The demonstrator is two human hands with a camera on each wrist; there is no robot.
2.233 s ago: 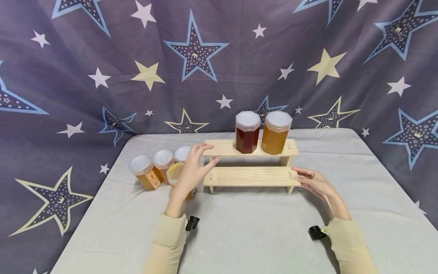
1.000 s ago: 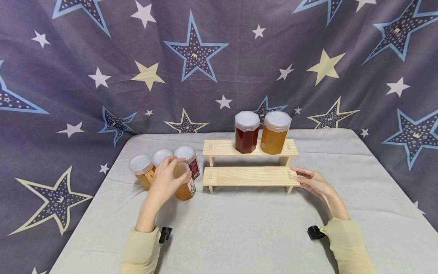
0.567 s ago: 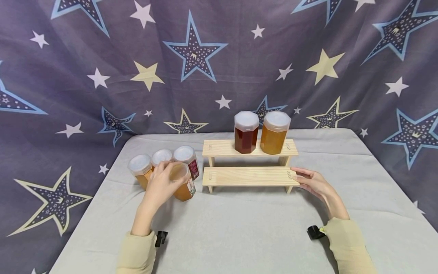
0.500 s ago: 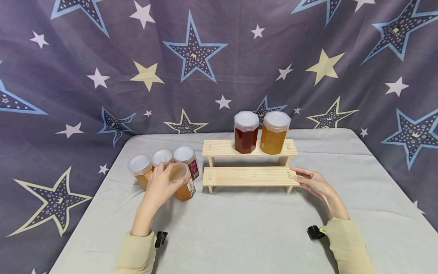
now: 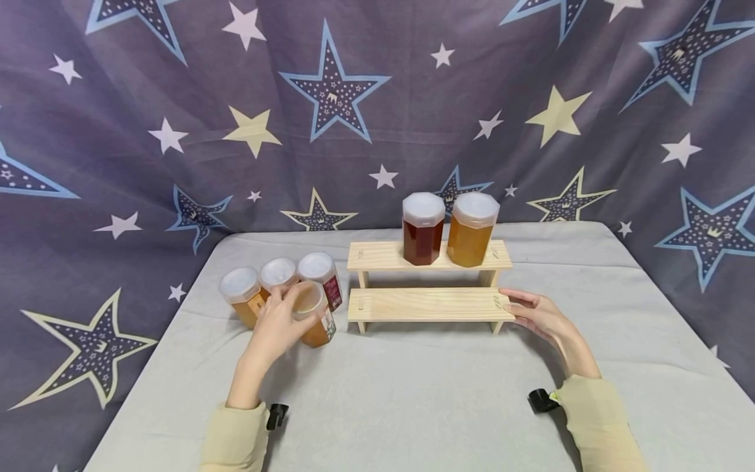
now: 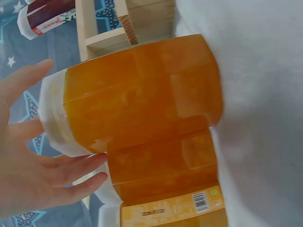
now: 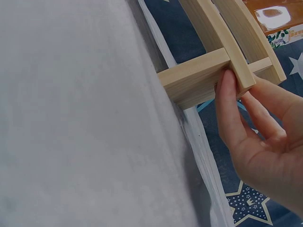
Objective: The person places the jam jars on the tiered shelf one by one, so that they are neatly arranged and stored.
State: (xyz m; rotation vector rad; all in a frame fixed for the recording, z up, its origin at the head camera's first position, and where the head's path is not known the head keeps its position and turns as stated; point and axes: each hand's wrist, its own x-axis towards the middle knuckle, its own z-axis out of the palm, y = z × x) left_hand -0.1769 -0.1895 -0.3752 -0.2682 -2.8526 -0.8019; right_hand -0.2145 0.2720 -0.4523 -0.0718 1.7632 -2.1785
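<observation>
My left hand (image 5: 278, 324) is spread around the white-lidded top of an amber honey jar (image 5: 318, 333), thumb on the near side and fingers on the far side. The jar stands upright on the cloth. In the left wrist view its amber body (image 6: 147, 90) fills the middle, and the fingers reach past the lid. My right hand (image 5: 539, 318) pinches the right end of the lower board of a two-step wooden rack (image 5: 427, 305). Close up in the right wrist view, the thumb and fingers (image 7: 228, 101) hold that board's end (image 7: 244, 78).
Behind the left hand stand an amber jar (image 5: 243, 305), another jar (image 5: 278, 272) and a jar with a dark red label (image 5: 333, 292). On the rack's upper board are a dark red jar (image 5: 423, 242) and an amber jar (image 5: 468, 242). A star-patterned curtain (image 5: 377, 151) hangs behind the cloth-covered table (image 5: 413, 393).
My left hand has left the rack's left side and moved left and down to the front amber jar, where its fingers have closed in. The right hand stays at the board's end.
</observation>
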